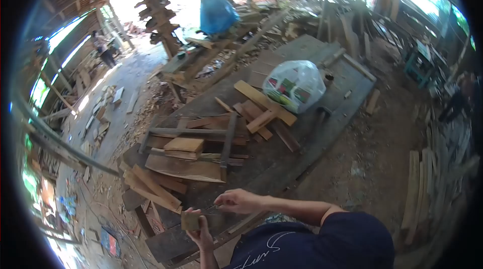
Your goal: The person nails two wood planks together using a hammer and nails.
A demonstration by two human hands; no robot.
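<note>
Block (190, 221) sat gripped in my left hand (203, 237) by the near edge of the counter (266, 166), my right hand (237, 201) half-curled and apparently empty; I judged it stiff, light, hardly slippery, best pinched across opposite sides.

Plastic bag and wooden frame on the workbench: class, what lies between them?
Piled wooden planks lie between the plastic bag and wooden frame, head view.

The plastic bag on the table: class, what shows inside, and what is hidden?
Inside the plastic bag, red, green and yellow items show through; what they are is unclear, and anything behind them is covered.
</note>
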